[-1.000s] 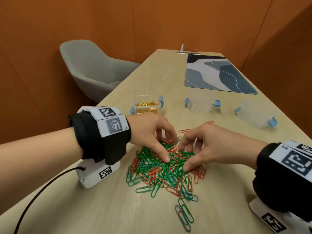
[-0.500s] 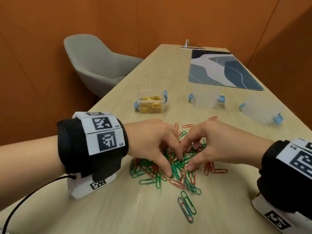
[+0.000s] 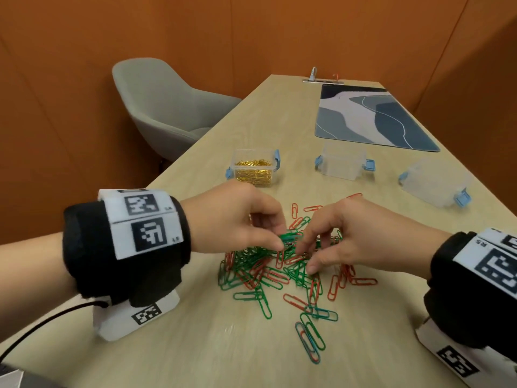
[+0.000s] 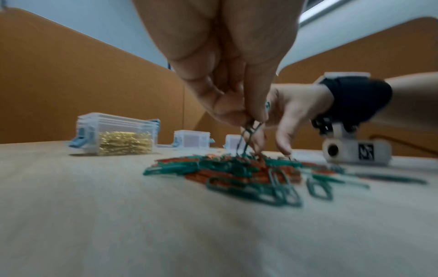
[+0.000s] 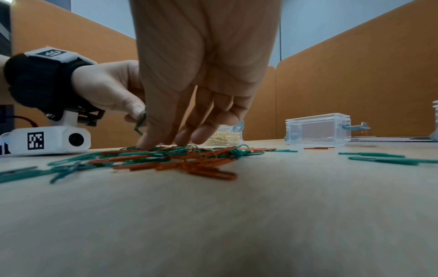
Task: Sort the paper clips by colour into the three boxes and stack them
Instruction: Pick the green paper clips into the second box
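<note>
Three boxes: left box (image 3: 254,169) w/ gold clips (image 3: 253,175) (others look empty).

The table (image 3: 195,345) looks like pale, smooth wood. The boxes (image 3: 342,163) are clear, shiny plastic. The gold clips (image 3: 253,170) glitter like metal. The wrist bands (image 3: 84,247) are soft black cloth.

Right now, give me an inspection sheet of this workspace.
Surface: light wooden table.
Job's things: mixed pile of red and green paper clips; clear plastic box of gold clips; two empty clear boxes.
Clutter: blue-grey patterned mat.
Hands: left hand pinches green clips; right hand, fingers on the pile.
Cables: black wrist cable.
Surroundings: grey chair, orange walls.
</note>
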`<state>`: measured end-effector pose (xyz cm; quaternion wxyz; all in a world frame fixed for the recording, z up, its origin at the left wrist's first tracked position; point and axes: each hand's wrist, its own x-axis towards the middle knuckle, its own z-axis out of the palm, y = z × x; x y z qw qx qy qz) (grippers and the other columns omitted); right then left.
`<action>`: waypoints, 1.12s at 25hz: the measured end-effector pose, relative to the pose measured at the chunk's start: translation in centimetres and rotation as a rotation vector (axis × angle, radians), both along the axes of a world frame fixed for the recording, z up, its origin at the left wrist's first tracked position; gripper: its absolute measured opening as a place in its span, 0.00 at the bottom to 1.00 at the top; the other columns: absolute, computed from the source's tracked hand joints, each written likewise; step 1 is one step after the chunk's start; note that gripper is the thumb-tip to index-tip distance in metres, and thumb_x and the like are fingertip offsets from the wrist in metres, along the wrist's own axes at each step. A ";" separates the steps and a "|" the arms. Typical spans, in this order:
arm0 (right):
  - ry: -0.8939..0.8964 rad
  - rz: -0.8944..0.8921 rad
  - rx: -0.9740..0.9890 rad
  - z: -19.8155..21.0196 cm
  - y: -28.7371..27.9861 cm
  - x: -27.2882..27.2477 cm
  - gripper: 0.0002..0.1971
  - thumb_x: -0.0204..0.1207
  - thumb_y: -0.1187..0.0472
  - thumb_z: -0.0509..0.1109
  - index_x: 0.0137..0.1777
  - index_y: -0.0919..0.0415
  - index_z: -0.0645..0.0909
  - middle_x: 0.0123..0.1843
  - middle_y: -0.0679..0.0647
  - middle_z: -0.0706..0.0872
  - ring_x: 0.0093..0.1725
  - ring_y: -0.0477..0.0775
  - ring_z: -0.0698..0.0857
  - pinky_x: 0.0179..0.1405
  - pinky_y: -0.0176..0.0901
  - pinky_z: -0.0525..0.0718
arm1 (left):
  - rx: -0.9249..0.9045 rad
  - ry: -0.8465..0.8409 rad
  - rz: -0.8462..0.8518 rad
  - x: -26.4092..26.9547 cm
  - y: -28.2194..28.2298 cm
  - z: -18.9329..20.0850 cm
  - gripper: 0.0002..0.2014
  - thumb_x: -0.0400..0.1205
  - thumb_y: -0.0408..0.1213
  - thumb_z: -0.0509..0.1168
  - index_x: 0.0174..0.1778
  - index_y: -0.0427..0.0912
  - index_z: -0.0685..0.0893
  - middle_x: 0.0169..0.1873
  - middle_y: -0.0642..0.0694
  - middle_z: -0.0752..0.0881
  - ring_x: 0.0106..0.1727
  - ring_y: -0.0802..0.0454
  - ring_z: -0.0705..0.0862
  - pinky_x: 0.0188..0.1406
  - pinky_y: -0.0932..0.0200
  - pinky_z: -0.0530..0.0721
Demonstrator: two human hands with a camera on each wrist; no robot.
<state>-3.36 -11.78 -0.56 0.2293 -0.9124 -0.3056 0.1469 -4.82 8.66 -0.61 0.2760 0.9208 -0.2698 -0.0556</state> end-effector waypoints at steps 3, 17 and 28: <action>0.007 0.073 -0.072 -0.2 0.5 -0.4 0.15 0.58 0.45 0.81 0.46 0.40 0.88 0.41 0.42 0.88 0.39 0.42 0.84 0.42 0.37 0.83 | -0.321 0.395 0.141 -0.2 1.8 0.6 0.06 0.68 0.33 0.75 0.34 0.44 0.85 0.26 0.53 0.85 0.27 0.63 0.81 0.31 0.71 0.80; -0.208 0.091 0.024 -0.7 0.7 0.0 0.08 0.76 0.52 0.69 0.51 0.49 0.88 0.43 0.38 0.85 0.44 0.39 0.82 0.47 0.28 0.78 | -0.832 0.997 0.503 0.1 2.3 0.1 0.14 0.82 0.35 0.50 0.37 0.38 0.78 0.27 0.43 0.81 0.24 0.51 0.82 0.23 0.64 0.84; -0.331 0.156 0.277 -0.5 3.4 -1.2 0.06 0.74 0.59 0.72 0.50 0.53 0.86 0.39 0.41 0.83 0.39 0.40 0.79 0.43 0.28 0.76 | -0.570 0.994 0.453 -0.6 -0.1 0.2 0.15 0.86 0.41 0.50 0.43 0.39 0.78 0.26 0.45 0.79 0.22 0.56 0.78 0.19 0.68 0.80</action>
